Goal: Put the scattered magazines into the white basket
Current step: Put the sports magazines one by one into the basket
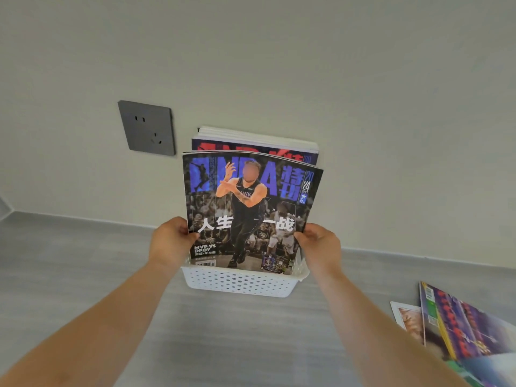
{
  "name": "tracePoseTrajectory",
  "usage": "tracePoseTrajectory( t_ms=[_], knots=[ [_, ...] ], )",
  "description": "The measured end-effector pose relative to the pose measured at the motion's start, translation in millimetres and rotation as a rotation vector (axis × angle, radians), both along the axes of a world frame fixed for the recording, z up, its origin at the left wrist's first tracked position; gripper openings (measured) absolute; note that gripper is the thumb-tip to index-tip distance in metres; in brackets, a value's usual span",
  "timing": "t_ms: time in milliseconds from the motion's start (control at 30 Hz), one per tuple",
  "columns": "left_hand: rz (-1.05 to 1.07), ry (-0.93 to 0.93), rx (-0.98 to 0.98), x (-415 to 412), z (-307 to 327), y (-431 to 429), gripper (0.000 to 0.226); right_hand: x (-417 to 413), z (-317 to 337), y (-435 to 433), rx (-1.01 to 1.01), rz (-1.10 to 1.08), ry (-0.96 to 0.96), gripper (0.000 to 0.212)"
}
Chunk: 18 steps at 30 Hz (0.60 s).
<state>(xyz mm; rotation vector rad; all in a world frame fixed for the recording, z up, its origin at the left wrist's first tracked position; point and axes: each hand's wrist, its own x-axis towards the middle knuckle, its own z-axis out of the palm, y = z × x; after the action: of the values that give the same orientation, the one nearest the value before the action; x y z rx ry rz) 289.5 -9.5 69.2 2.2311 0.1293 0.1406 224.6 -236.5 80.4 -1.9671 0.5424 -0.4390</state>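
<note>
Grey socket at upper left, left hand pinching the left edge of an upright magazine at centre, its foot inside the white basket, right hand pinching its right edge, loose magazines lying at lower right.

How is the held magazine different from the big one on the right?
The held magazine stands upright in the white basket; the loose magazine lies on the grey surface. The left hand and right hand grip the held magazine; no hand touches the loose magazine. Both are colourful.
</note>
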Motion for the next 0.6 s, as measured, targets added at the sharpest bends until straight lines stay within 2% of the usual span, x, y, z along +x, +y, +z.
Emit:
tracePoseTrajectory(
  t_ms=[67,167,267,333,400,533,600],
  knots=[
    [0.008,-0.021,0.009,0.8,-0.3,-1.5,0.006,1.7,0.7,1.7,0.007,-0.008,-0.007,0.010],
    [0.015,-0.076,-0.106,3.5,3.3,-5.7,0.028,5.6,1.6,3.2,-0.027,-0.013,-0.037,0.014],
    [-0.048,-0.083,-0.198,5.5,9.9,-13.8,0.053,9.1,3.9,11.1,-0.013,0.029,-0.051,0.034],
    [-0.116,-0.097,-0.212,6.2,11.7,-21.2,0.053,11.2,1.0,16.0,-0.070,0.012,-0.039,0.051],
    [-0.145,-0.074,-0.266,7.8,12.0,-27.6,0.053,14.6,0.5,19.2,-0.144,-0.012,-0.025,0.058],
    [-0.133,-0.043,-0.344,11.2,12.5,-33.9,0.054,21.7,1.2,21.6,0.064,0.113,-0.067,0.045],
    [-0.123,-0.049,-0.351,12.5,12.6,-35.1,0.054,25.1,0.4,23.0,0.128,0.112,-0.102,0.047]
  ],
)
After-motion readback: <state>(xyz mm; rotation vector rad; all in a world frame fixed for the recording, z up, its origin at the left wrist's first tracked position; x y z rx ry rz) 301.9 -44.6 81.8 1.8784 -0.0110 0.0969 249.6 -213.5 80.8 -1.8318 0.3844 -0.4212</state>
